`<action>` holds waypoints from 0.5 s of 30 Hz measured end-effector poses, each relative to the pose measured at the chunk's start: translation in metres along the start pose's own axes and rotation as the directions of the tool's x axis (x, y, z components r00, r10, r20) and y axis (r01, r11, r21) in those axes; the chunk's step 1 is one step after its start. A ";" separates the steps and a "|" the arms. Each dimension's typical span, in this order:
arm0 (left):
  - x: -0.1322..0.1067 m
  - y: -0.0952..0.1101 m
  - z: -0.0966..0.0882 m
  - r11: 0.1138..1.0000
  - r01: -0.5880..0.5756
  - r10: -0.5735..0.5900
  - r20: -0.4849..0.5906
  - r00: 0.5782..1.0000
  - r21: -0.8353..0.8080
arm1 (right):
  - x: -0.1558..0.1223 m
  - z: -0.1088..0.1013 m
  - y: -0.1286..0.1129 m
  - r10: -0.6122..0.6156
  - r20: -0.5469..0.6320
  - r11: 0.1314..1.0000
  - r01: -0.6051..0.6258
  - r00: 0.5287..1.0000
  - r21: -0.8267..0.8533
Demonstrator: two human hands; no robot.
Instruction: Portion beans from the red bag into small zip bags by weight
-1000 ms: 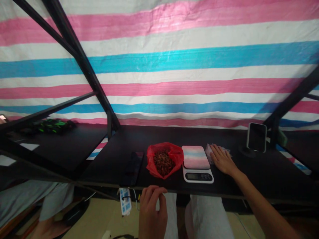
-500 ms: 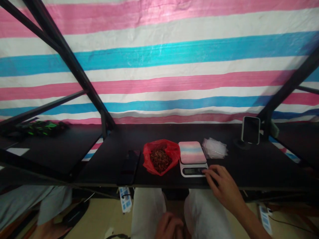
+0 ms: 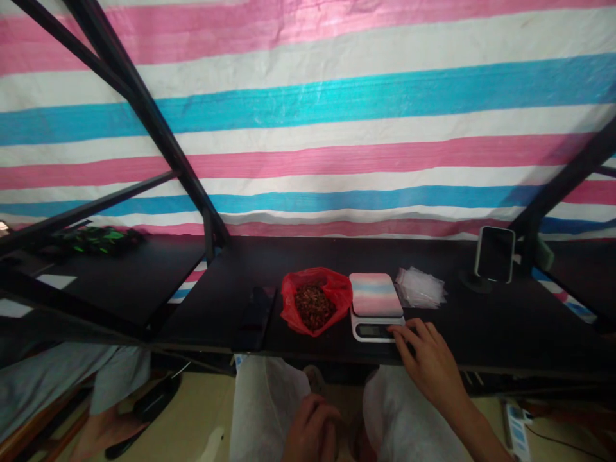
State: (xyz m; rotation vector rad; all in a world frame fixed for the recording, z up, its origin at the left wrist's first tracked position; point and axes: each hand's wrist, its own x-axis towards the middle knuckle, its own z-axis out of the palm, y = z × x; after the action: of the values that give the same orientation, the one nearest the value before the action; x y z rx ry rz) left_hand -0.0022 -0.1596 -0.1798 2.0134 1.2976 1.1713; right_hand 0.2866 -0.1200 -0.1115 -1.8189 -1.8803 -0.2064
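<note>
My right hand [image 3: 426,357] rests its fingertips on the front right corner of a white digital kitchen scale [image 3: 378,331], next to the display. The scale's platform [image 3: 376,294] has a pink and blue pattern and holds nothing. My left hand [image 3: 312,428] hangs low over my lap below the table edge, fingers curled, touching nothing visible. Left of the scale, an open red plastic bag [image 3: 315,301] holds dark reddish-brown dried pieces. A stack of clear plastic bags [image 3: 420,287] lies to the right of the scale.
All this stands on a black table [image 3: 202,308]. A dark phone [image 3: 255,317] lies flat left of the red bag, and another phone [image 3: 495,254] stands upright on a round stand. Black metal struts [image 3: 144,109] cross the striped tarp behind. My white-trousered knees [image 3: 264,410] sit below.
My right hand has moved from the clear bags to the front of the scale, uncovering the bags. My left hand has dropped from the table edge to my lap.
</note>
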 end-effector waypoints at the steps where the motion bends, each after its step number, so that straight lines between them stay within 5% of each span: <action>1: 0.013 0.003 -0.006 0.999 0.033 -0.033 -0.051 0.998 0.000 | 0.001 0.000 0.000 0.007 0.006 1.000 -0.007 1.000 0.000; 5: 0.094 0.019 -0.038 0.986 0.163 -0.140 -0.337 0.931 0.043 | 0.020 -0.004 -0.013 -0.014 -0.029 0.998 0.015 0.999 0.063; 7: 0.144 0.025 -0.052 0.957 0.288 -0.256 -0.394 0.883 0.024 | 0.043 -0.007 -0.032 -0.043 -0.044 0.989 0.048 0.998 0.137; 9: 0.187 0.026 -0.062 0.918 0.394 -0.392 -0.216 0.894 -0.034 | 0.076 -0.010 -0.056 -0.062 -0.003 0.985 0.062 0.998 0.162; 11: 0.217 0.025 -0.065 0.929 0.365 -0.368 -0.071 0.927 -0.058 | 0.110 -0.011 -0.080 -0.087 0.138 0.993 0.075 0.987 0.091; 15: 0.231 0.031 -0.063 0.952 0.285 -0.281 0.057 0.958 -0.110 | 0.156 -0.013 -0.101 -0.092 0.426 0.992 0.119 0.900 -0.036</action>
State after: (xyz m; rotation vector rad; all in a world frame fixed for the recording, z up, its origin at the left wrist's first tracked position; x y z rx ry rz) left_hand 0.0027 0.0298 -0.0301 1.6921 1.4081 1.0401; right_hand 0.1964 0.0038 -0.0049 -1.9194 -2.2931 0.1088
